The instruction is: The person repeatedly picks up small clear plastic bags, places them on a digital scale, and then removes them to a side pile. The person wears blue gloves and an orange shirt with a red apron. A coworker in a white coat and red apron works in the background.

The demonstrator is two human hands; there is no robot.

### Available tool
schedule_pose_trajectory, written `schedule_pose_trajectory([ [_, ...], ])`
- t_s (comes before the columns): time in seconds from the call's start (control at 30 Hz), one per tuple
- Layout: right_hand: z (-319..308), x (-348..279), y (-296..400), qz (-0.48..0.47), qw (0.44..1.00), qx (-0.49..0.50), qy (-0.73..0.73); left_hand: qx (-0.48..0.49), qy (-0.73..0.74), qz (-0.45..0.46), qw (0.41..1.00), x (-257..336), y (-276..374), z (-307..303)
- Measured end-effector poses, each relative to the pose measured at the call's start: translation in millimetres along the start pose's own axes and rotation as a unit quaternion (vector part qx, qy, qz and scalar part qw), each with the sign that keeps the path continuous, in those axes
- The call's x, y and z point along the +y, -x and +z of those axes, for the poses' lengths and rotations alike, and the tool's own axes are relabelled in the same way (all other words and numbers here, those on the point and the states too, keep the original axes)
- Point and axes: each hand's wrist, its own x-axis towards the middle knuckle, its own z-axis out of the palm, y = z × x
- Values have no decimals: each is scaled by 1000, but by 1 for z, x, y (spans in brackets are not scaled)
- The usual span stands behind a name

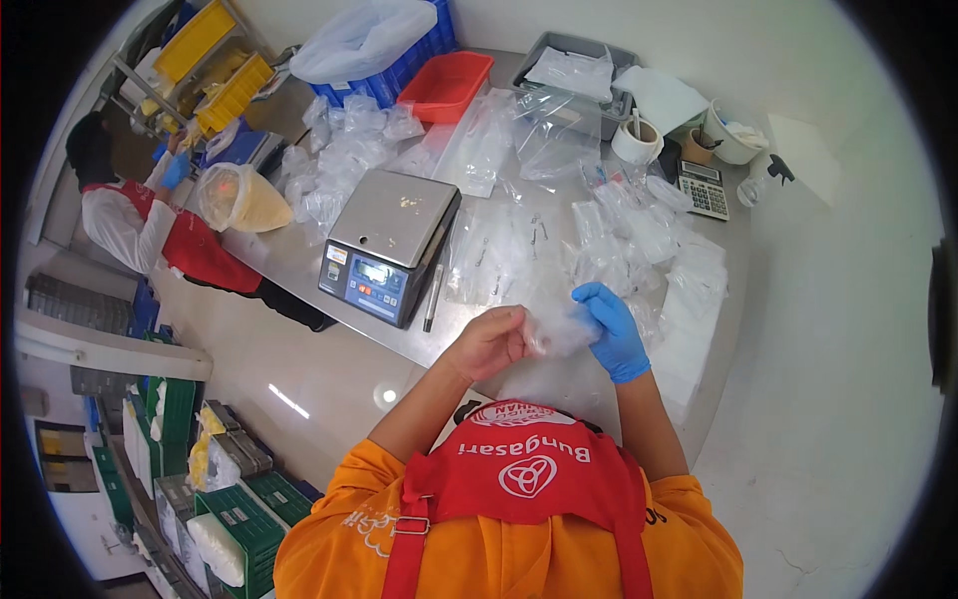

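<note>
Between my two hands is a clear plastic bag (563, 329), somewhat blurred, above the near edge of the steel table. My left hand (494, 341) is bare and pinches the bag's left side between thumb and fingers. On the other side my right hand (615, 333), in a blue glove, grips the bag with bent fingers. Flat plastic bags with handwriting (494, 258) lie just beyond. A digital scale (393, 217) with crumbs on its steel plate stands to the left, and a marker pen (432, 299) lies beside it. More crumpled clear bags (621, 232) are heaped at the right.
Along the back stand a blue crate (419, 64), a red tray (449, 82) and a grey bin (576, 67). A tape roll (636, 141) and a calculator (703, 189) are at the right. A co-worker (150, 217) stands at the left near a bag of yellowish contents (258, 201).
</note>
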Motion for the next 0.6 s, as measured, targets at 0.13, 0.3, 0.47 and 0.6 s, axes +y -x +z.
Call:
schedule_pose_trajectory([
  [0.13,7,-7,-2,-259,884,-71,382,-9,-106,5,994,5,1,20],
  [0.3,25,-15,-4,-265,700,34,662,162,-576,20,801,-9,-15,39],
  [0.47,22,-26,-12,-249,702,62,664,316,-689,184,625,1,-55,-50],
  [0.6,-7,-42,-27,-418,643,180,616,263,-644,174,697,7,-67,-64],
])
